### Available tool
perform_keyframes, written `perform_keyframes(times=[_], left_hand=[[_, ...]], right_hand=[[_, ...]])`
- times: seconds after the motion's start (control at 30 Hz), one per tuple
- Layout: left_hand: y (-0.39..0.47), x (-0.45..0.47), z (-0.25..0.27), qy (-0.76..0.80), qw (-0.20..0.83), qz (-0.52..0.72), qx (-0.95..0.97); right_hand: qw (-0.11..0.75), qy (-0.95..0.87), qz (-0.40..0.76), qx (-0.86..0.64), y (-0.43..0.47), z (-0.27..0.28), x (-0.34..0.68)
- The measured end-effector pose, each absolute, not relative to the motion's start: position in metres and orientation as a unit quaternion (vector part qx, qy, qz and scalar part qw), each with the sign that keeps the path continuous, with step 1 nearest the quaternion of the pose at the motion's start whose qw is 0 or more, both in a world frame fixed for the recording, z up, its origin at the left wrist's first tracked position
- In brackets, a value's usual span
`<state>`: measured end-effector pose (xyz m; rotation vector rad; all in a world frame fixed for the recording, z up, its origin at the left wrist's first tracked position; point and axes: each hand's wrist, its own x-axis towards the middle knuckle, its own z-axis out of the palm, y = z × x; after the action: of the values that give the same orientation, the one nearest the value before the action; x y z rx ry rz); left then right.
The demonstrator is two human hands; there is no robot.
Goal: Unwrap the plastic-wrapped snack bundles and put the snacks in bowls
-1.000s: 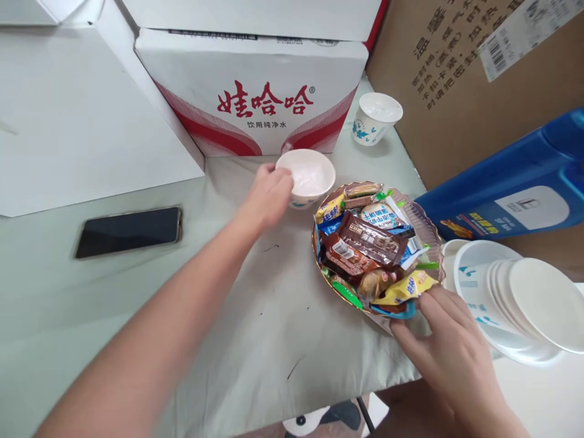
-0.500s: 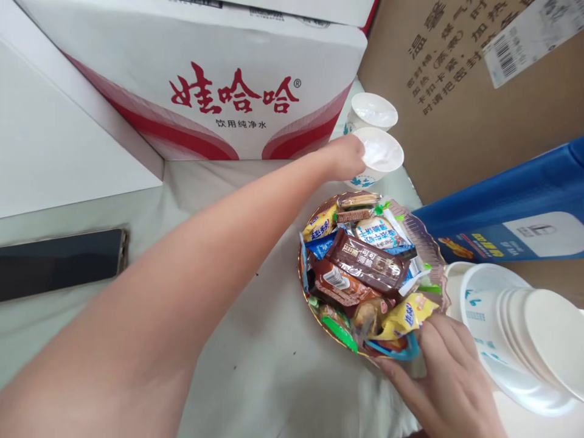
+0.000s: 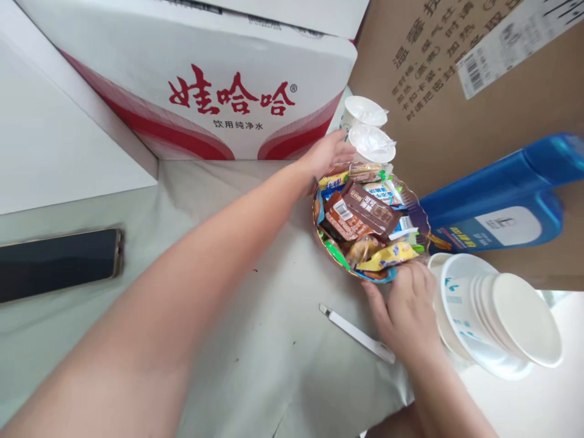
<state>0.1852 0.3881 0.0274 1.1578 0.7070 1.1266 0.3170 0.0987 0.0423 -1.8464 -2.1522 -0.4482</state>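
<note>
A pinkish scalloped glass bowl [image 3: 420, 214] with a gold edge is heaped with wrapped snacks [image 3: 371, 210]. My right hand [image 3: 408, 304] grips its near rim, thumb apart on the outside and fingers at the edge. Beyond the bowl, my left hand [image 3: 329, 155] reaches between its far left rim and two white paper cups, fingers stretched out. The front cup [image 3: 371, 143] is beside those fingertips; the back cup [image 3: 365, 111] stands behind it. Clear plastic shows in both cups. A slim white-handled knife [image 3: 358, 333] lies on the cloth left of my right hand.
White-and-red water cartons [image 3: 228, 73] stand at the back, a large brown box [image 3: 447, 115] at the back right. A blue bottle [image 3: 497, 201] leans by the bowl. Stacked paper cups [image 3: 524, 319] lie at right. A phone [image 3: 59, 263] rests on the pale cloth [image 3: 255, 365] at left.
The bowl has moved away from me toward the cups, my right hand going with it. My left hand has come off the front cup's rim. The white-handled knife has come into view.
</note>
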Motion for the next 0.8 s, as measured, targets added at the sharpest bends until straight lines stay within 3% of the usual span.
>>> perform_keyframes(times=[0.13, 0.33, 0.43, 0.67, 0.8], left_hand=[[0.372, 0.151, 0.045, 0.345, 0.671, 0.460, 0.469], [0.268, 0.127, 0.081, 0.341, 0.604, 0.554, 0.461], [0.217, 0.121, 0.077, 0.353, 0.563, 0.541, 0.516], [0.205, 0.107, 0.039, 0.496, 0.354, 0.246, 0.753], [0.211, 0.109, 0.021, 0.479, 0.187, 0.179, 0.839]], right_hand=[[0.142, -0.727, -0.155, -0.654, 0.109, 0.034, 0.319], [0.159, -0.704, -0.109, -0.684, 0.123, 0.029, 0.322], [0.155, -0.697, -0.100, -0.693, 0.137, 0.028, 0.325], [0.101, -0.694, -0.089, -0.707, 0.194, 0.031, 0.338], [0.063, -0.692, -0.096, -0.712, 0.218, 0.034, 0.347]])
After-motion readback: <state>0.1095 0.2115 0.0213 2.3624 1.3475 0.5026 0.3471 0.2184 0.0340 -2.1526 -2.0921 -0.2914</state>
